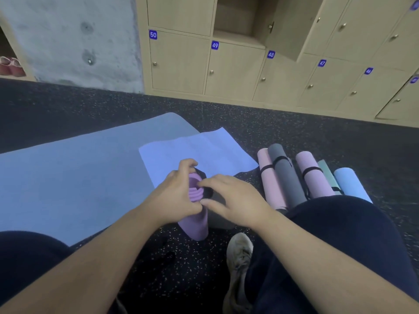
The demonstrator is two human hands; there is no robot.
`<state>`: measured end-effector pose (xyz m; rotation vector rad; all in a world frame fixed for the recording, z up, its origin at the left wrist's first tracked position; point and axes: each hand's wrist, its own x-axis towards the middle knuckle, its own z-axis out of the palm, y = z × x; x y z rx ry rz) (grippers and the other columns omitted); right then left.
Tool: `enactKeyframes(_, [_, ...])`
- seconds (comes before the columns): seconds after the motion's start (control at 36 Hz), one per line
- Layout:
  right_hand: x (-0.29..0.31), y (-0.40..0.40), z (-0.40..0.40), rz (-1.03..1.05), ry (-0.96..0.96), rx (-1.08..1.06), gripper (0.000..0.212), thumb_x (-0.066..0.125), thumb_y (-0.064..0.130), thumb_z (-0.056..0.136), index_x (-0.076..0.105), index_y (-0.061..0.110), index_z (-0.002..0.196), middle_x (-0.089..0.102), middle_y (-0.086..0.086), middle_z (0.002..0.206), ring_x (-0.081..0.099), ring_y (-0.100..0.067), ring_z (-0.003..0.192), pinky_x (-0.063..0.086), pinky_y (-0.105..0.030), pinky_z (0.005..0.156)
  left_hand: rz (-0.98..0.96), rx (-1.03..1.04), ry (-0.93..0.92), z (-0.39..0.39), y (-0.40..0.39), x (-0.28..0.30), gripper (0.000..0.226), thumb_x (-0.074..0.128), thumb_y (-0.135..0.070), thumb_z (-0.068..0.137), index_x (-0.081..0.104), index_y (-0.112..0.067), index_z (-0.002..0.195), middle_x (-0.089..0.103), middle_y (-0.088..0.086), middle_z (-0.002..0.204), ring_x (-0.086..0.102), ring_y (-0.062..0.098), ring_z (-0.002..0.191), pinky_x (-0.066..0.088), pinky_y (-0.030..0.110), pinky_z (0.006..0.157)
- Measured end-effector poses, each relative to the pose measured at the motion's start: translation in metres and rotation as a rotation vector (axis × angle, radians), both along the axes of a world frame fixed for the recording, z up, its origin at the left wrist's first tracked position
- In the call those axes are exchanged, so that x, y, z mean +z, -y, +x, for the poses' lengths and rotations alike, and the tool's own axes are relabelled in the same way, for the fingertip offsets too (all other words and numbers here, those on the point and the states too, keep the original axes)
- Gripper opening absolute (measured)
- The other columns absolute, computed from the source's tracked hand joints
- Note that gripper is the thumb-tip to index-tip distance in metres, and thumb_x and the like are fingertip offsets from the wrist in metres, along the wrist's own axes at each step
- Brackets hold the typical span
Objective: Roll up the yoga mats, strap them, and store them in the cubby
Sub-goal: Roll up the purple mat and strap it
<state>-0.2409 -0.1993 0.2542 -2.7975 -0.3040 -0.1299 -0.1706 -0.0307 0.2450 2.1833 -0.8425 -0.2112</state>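
Note:
A rolled purple yoga mat (195, 227) stands on end on the dark floor in front of me. My left hand (175, 196) grips its top, fingers curled round the roll. My right hand (235, 198) pinches a black strap (207, 191) at the roll's upper end. Behind it lie a flat blue mat (79, 173) and a smaller lavender mat (199, 148). To the right lie several rolled mats: pink (269, 184), grey (285, 175), pink (314, 175) and light blue (350, 182), some with black straps.
Wooden numbered lockers line the back wall; one cubby (240, 19) stands open with its door (290, 30) swung out. My knees and a beige shoe (239, 257) are near the bottom. A loose black strap (165, 257) lies on the speckled floor. Pink shoes (11, 66) sit far left.

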Motion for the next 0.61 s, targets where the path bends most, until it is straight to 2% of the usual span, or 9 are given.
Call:
enactKeyframes(0.06, [-0.002, -0.004, 0.0, 0.065, 0.029, -0.046, 0.05, 0.036, 0.064, 0.088, 0.056, 0.033, 0.123, 0.062, 0.011, 0.11, 0.057, -0.013, 0.1, 0.049, -0.037, 0.082, -0.025, -0.001, 0.013, -0.001, 0.0, 0.001, 0.077, 0.066, -0.012, 0.073, 0.023, -0.018, 0.137, 0.039, -0.03, 0.105, 0.048, 0.009, 0.104, 0.039, 0.013, 0.082])
enactKeyframes(0.08, [-0.004, -0.006, -0.001, 0.117, 0.044, -0.069, 0.045, 0.038, 0.061, 0.089, 0.058, 0.033, 0.119, 0.063, 0.011, 0.106, 0.058, -0.01, 0.097, 0.049, -0.036, 0.082, -0.038, -0.003, 0.02, -0.001, 0.001, 0.0, 0.075, 0.066, -0.012, 0.074, 0.024, -0.017, 0.136, 0.041, -0.03, 0.104, 0.05, 0.01, 0.103, 0.04, 0.014, 0.082])
enactKeyframes(0.19, [-0.004, -0.009, -0.001, 0.334, 0.056, -0.176, 0.015, 0.057, 0.033, 0.092, 0.06, 0.025, 0.105, 0.066, 0.012, 0.098, 0.062, -0.007, 0.088, 0.05, -0.035, 0.083, -0.042, -0.005, 0.021, -0.003, 0.001, -0.001, 0.076, 0.069, -0.017, 0.074, 0.024, -0.021, 0.135, 0.046, -0.015, 0.111, 0.051, 0.015, 0.103, 0.045, 0.027, 0.085])
enactKeyframes(0.31, [0.001, -0.01, 0.001, 0.369, 0.033, -0.209, 0.001, 0.055, 0.024, 0.088, 0.055, 0.024, 0.089, 0.065, 0.009, 0.087, 0.061, -0.015, 0.081, 0.05, -0.039, 0.077, -0.05, -0.005, 0.012, -0.002, 0.0, 0.0, 0.076, 0.071, -0.02, 0.075, 0.022, -0.03, 0.132, 0.048, -0.014, 0.116, 0.053, 0.012, 0.099, 0.046, 0.027, 0.083])
enactKeyframes(0.39, [0.001, -0.008, 0.004, 0.287, 0.024, -0.241, 0.006, 0.055, 0.022, 0.088, 0.051, 0.024, 0.084, 0.062, 0.008, 0.082, 0.056, -0.017, 0.076, 0.047, -0.035, 0.071, -0.031, -0.007, -0.003, -0.002, -0.001, -0.001, 0.076, 0.071, -0.022, 0.074, 0.02, -0.039, 0.128, 0.047, -0.012, 0.122, 0.052, 0.013, 0.102, 0.046, 0.03, 0.086])
enactKeyframes(0.47, [-0.003, 0.0, 0.005, 0.102, -0.045, -0.271, 0.004, 0.054, 0.02, 0.087, 0.055, 0.023, 0.087, 0.062, 0.006, 0.089, 0.055, -0.018, 0.082, 0.046, -0.033, 0.072, -0.023, 0.019, -0.024, 0.0, -0.003, 0.004, 0.08, 0.07, -0.017, 0.073, 0.021, -0.031, 0.134, 0.041, -0.011, 0.126, 0.048, 0.015, 0.107, 0.04, 0.026, 0.086])
enactKeyframes(0.56, [-0.005, 0.002, 0.005, 0.159, 0.002, -0.287, 0.016, 0.055, 0.023, 0.091, 0.061, 0.023, 0.105, 0.064, 0.01, 0.106, 0.06, -0.015, 0.092, 0.047, -0.033, 0.081, -0.048, 0.024, -0.035, 0.003, -0.005, 0.008, 0.081, 0.069, -0.014, 0.073, 0.02, -0.028, 0.135, 0.039, -0.012, 0.126, 0.046, 0.015, 0.108, 0.035, 0.023, 0.083])
enactKeyframes(0.61, [-0.001, -0.001, 0.003, 0.245, 0.095, -0.276, 0.017, 0.056, 0.024, 0.091, 0.058, 0.023, 0.108, 0.061, 0.015, 0.107, 0.06, -0.011, 0.089, 0.047, -0.033, 0.082, -0.048, 0.024, -0.044, 0.002, -0.005, 0.009, 0.081, 0.068, -0.014, 0.073, 0.019, -0.03, 0.135, 0.04, -0.013, 0.126, 0.047, 0.016, 0.106, 0.036, 0.023, 0.082])
